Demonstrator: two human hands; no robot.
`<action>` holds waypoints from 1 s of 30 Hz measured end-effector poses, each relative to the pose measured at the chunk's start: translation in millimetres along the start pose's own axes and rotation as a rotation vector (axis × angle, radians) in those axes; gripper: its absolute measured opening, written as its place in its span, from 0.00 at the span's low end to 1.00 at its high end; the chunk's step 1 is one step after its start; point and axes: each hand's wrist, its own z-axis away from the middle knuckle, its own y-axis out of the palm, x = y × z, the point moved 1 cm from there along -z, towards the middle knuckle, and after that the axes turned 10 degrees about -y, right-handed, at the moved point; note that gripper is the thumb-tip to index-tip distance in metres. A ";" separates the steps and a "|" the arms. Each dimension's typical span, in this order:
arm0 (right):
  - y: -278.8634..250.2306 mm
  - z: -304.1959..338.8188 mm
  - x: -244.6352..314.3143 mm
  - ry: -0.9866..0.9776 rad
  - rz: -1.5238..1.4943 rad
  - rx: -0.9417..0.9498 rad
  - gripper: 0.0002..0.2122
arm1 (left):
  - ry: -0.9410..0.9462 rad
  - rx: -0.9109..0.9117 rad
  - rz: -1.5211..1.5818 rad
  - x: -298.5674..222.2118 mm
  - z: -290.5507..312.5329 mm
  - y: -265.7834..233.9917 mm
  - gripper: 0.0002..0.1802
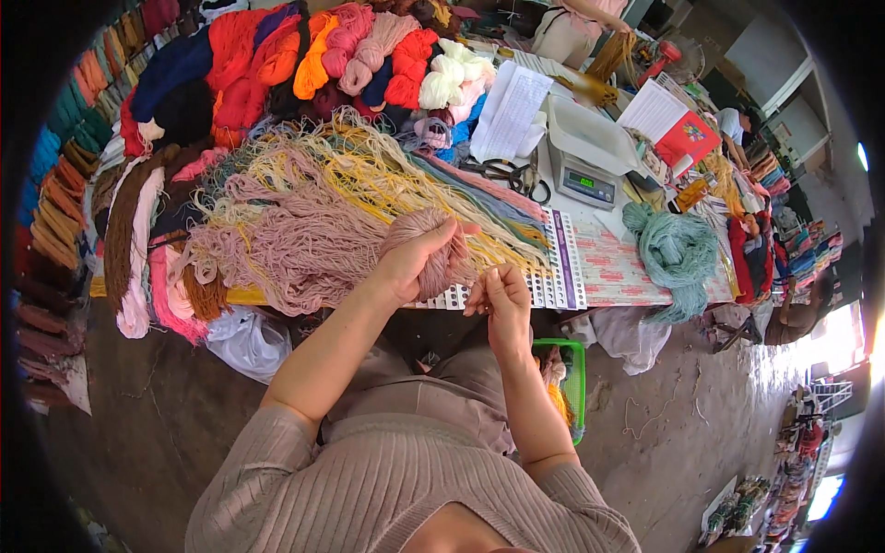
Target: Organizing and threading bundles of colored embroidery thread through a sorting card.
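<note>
My left hand (412, 264) is wrapped round a bundle of mauve yarn (406, 232), held at the table's near edge. Beside it, my right hand (505, 304) is closed in a pinch at thin mauve strands that run from the bundle. Loose, wavy mauve yarn (286, 253) spreads over the table to the left of the bundle. Behind it lie yellow and cream strands (369, 175). A white card with rows of holes (564, 263) lies under the yarn ends, just beyond my right hand.
Colourful skeins (244, 55) are heaped at the back left. Dark scissors (524, 179) lie near a digital scale (590, 184) with a white tray. A pale teal skein (678, 249) sits to the right. Below the table stands a green basket (578, 387). Another person (576, 28) stands across the table.
</note>
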 end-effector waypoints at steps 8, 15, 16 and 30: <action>1.3 1.2 2.9 -0.016 0.055 -0.017 0.10 | 0.044 -0.083 -0.101 -1.0 1.5 6.9 0.22; 5.1 2.1 3.1 -0.045 0.003 -0.030 0.09 | 0.058 0.006 -0.088 -1.6 0.2 6.0 0.22; 4.7 2.7 2.9 -0.050 0.002 -0.029 0.09 | 0.033 -0.025 -0.059 -2.6 1.6 7.5 0.22; -22.5 -15.7 2.8 -0.031 -0.638 -0.310 0.08 | -0.082 0.172 -0.076 -5.1 7.9 5.8 0.23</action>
